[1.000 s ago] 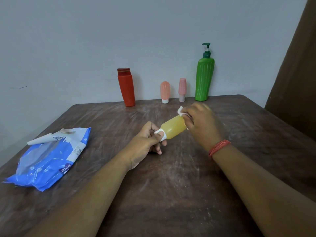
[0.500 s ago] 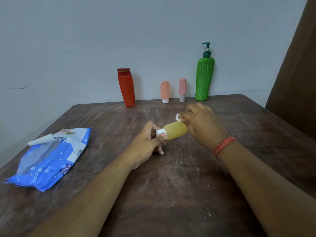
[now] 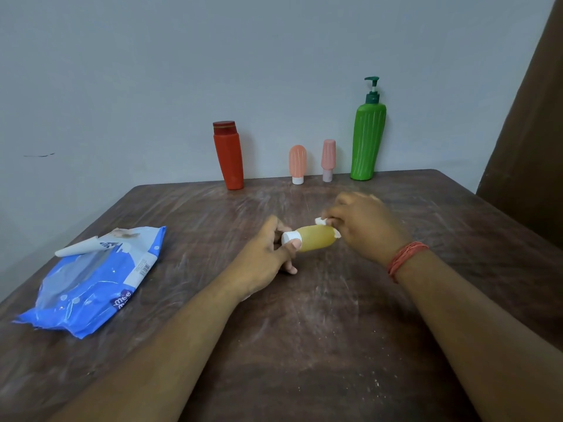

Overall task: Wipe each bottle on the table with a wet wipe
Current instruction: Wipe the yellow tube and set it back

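- Head view: left hand (image 3: 263, 257) is pinching the white cap end of the yellow bottle (image 3: 315, 241), holding it sideways above the table (image 3: 304, 345).
- Right hand (image 3: 365, 225) is gripping a wet wipe (image 3: 320, 221) against the bottle's far end.

Blue wipes packet (image 3: 91, 287), lying well left of the yellow bottle (image 3: 315, 241): partial white lettering "mee" on a purple patch at its near edge; a barcode label, digits too small to read. No other text legible.
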A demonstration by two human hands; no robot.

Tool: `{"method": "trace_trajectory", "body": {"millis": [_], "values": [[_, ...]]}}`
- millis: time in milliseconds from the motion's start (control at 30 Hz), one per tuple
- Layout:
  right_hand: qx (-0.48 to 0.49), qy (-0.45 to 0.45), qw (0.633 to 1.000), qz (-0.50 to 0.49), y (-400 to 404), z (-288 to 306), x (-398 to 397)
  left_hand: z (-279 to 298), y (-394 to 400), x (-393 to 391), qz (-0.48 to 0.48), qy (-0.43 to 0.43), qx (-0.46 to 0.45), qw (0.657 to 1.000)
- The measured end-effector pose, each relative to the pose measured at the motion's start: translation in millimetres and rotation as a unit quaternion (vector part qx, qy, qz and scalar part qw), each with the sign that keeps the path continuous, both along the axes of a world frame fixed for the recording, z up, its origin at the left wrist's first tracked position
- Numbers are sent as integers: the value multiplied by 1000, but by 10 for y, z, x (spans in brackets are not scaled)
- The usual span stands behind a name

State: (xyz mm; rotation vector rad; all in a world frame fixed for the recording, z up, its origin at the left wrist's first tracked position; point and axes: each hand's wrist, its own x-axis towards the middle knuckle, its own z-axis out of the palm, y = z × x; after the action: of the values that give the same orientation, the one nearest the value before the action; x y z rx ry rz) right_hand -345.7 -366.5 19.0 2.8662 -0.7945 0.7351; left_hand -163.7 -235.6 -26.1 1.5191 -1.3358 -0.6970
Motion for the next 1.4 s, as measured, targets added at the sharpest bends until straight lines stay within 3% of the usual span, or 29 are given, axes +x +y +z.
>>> {"method": "trace_trajectory", "body": {"millis": [100,200,367,467,567,667,900,1000,1133,1300,1400], "values": [[13,-24,999,-18,31,-17,14,4,-4,6,6,11,-1,1000],[-6,-48,998,34,230,-29,140,13,1,13,13,-7,9,1000],[-34,-27,999,29,196,6,127,14,5,17,12,-4,8,1000],[14,-50,999,-13,71,-4,20,6,8,22,-2,53,-7,999],[67,-132,989,-19,102,-25,46,8,16,13,-5,145,-23,989],[61,-202,978,-5,213,-37,123,7,21,-42,8,194,-38,980],[-12,-127,983,132,546,-32,260,68,56,-94,-1,264,-77,961],[-49,-156,981,100,414,32,191,73,75,-72,-44,275,-75,957],[-9,-238,970,48,273,40,66,46,72,-82,-64,279,-75,955],[-48,-117,977,173,526,-31,228,59,76,-34,-56,339,-87,935],[-59,-153,977,137,421,16,206,62,93,-11,-80,332,-77,937]]}}
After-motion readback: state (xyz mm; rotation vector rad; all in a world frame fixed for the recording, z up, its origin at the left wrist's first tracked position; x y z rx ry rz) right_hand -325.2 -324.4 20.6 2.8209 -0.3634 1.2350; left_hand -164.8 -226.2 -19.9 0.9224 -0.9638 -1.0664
